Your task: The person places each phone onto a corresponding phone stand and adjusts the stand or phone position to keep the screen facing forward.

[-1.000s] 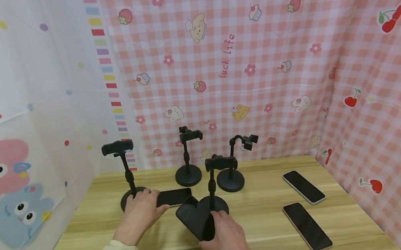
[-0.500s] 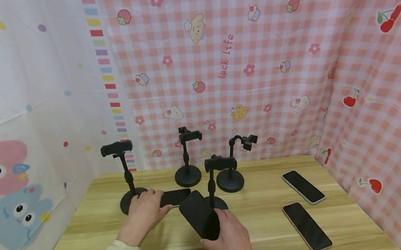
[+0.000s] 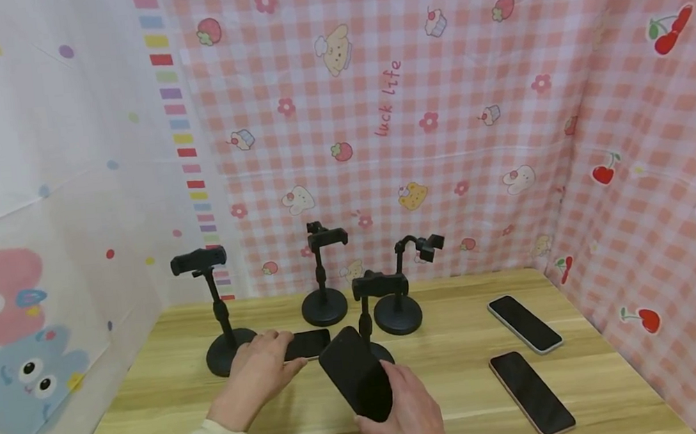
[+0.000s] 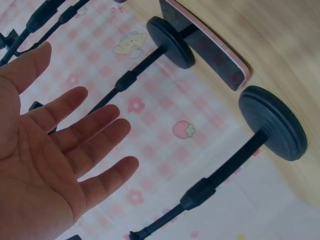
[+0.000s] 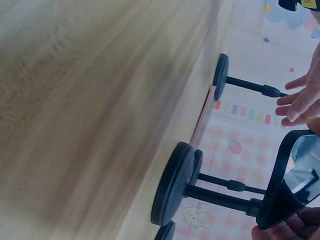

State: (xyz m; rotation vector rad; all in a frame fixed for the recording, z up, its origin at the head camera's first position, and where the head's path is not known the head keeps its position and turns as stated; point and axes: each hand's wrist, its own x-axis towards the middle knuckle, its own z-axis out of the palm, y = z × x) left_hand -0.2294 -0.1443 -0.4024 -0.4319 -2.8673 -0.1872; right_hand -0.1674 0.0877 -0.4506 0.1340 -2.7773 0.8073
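— While the right hand keeps its fingers and thumb pinched on the edges of a black phone, that phone's drifted a bit right since a second ago, now in front of the nearest stand.

— And the left hand?

— Loose, holding nothing, fingers spread in the left wrist view. It's slid right too, so more of the left stand shows at the base.

— Anything blocked?

— Yeah, the held phone hides much of the nearest stand's base, and the left hand covers one end of a pink-edged phone lying flat. Right wrist view chops off most of the right hand.

— Materials?

— Glossy screen with a pale reflection, stands in dull black with round bases and skinny poles, streaky woodgrain tabletop, wrinkly pink gingham cloth behind.
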